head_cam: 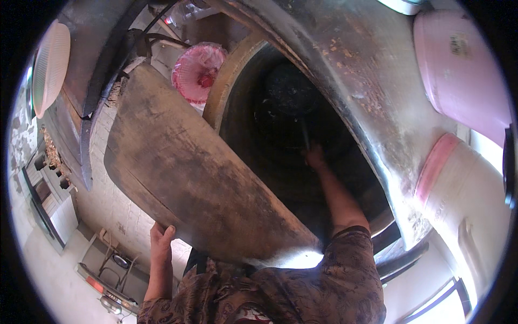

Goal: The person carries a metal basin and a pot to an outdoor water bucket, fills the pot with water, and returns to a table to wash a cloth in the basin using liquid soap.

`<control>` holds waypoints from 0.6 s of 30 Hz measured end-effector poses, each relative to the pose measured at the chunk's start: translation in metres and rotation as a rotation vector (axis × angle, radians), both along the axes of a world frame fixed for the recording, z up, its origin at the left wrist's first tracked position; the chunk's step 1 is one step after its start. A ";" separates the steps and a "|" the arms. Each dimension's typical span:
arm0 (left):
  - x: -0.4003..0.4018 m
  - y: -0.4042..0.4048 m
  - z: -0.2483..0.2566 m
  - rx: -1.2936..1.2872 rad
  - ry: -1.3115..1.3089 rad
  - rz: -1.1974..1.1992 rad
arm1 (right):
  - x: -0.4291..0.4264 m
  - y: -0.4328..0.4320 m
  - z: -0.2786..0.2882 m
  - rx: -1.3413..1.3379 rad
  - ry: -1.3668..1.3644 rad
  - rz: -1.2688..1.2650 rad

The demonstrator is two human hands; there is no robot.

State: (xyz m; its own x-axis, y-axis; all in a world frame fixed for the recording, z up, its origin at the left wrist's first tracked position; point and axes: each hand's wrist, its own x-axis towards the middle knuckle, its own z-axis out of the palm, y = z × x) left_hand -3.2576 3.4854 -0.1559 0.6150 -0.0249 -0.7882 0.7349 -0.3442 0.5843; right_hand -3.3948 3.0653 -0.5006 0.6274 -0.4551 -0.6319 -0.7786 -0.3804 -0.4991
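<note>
My left hand (pixel 161 239) grips the lower left edge of a worn wooden lid board (pixel 194 170), thumb on top. The board is tilted and partly covers a large, deep vat (pixel 232 77) with a pale, thick rim. My right hand (pixel 315 157) reaches down into the dark vat. Its fingers are closed around a thin handle (pixel 305 135) that runs further inward. Shadow hides what the handle ends in. A dark round shape (pixel 290 91) shows deep inside; I cannot tell whether it is a tool or the vat's bottom.
A stained, flat surface (pixel 356 77) overhangs the vat's right side. On the right are a pink plastic tub (pixel 457 69) and a pink-rimmed container (pixel 439 166). A red lined wastebasket (pixel 198 77) stands beyond the board, near a plastic bottle (pixel 184 16). A round basket (pixel 52 71) is upper left.
</note>
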 end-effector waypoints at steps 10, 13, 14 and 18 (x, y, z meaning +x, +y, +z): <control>0.001 0.009 -0.004 -0.135 0.026 0.058 | 0.031 0.014 0.221 0.339 0.059 -0.070; 0.005 0.014 -0.003 -0.187 -0.016 0.028 | 0.032 0.025 0.279 0.349 0.019 -0.065; 0.004 0.016 -0.006 -0.194 -0.069 0.005 | 0.030 0.028 0.296 0.370 0.020 -0.091; 0.006 0.028 -0.009 -0.247 -0.131 -0.038 | 0.030 0.034 0.354 0.429 0.059 -0.157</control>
